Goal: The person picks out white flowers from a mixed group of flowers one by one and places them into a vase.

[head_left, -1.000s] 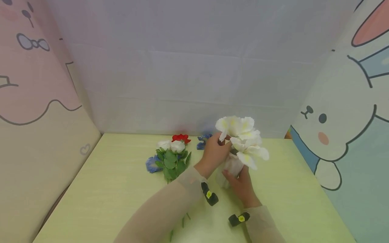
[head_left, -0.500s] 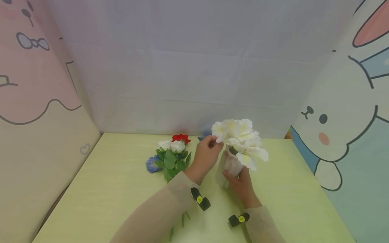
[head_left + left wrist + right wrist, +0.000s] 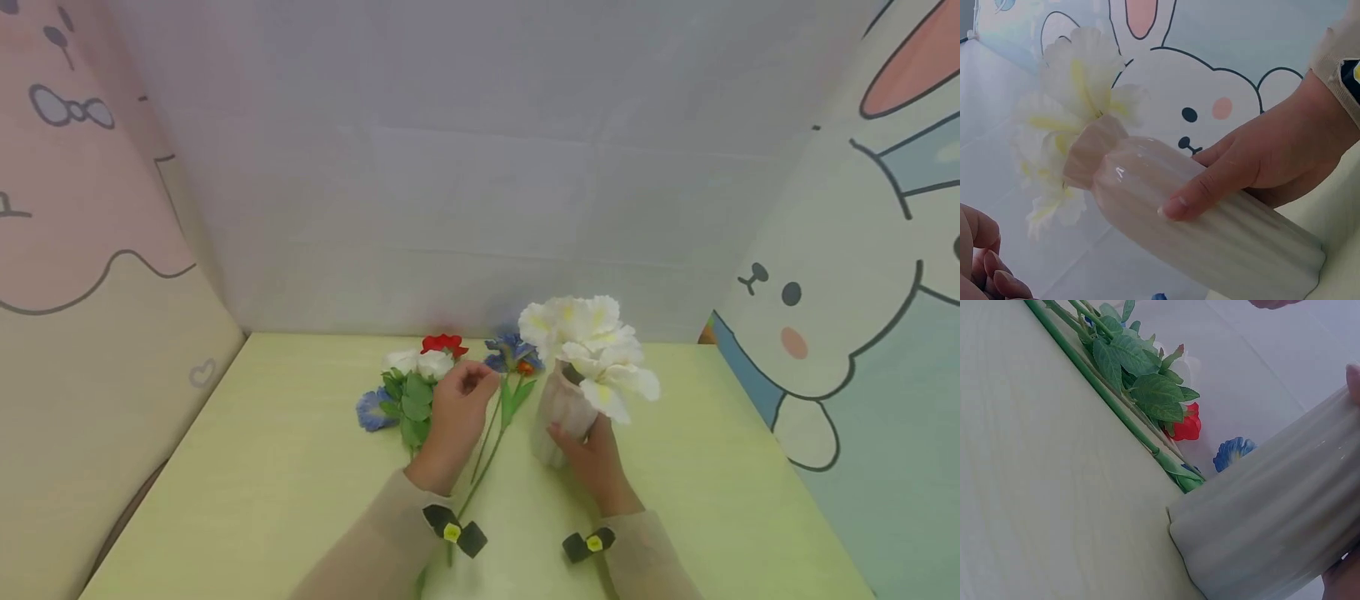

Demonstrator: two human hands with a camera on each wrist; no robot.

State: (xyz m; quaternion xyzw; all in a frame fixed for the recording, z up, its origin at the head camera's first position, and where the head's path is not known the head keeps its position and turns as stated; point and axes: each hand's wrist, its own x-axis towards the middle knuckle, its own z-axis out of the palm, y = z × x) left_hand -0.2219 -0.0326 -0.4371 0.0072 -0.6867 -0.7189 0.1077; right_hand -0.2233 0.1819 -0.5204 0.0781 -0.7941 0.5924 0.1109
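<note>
A white fluted vase (image 3: 561,421) stands on the table with white irises (image 3: 592,350) leaning out of its mouth. Low on its right side, my right hand (image 3: 598,467) grips it, thumb across the front in the left wrist view. My left hand (image 3: 459,412) is apart from the vase, above the loose flowers, fingers loosely curled with nothing seen in them. Just right of it lies a blue iris (image 3: 510,353) with a long green stem. White roses (image 3: 435,365) with green leaves lie behind and left of that hand, which covers part of them.
A red flower (image 3: 444,345) lies behind the white roses, and another blue flower (image 3: 373,410) is at their left. The pale yellow table (image 3: 285,467) is bounded by a grey-white back wall (image 3: 480,208) and cartoon-printed side panels.
My left hand has drawn back from the white irises, moving left and toward me, uncovering the blue iris and its stem. The right hand stays on the vase.
</note>
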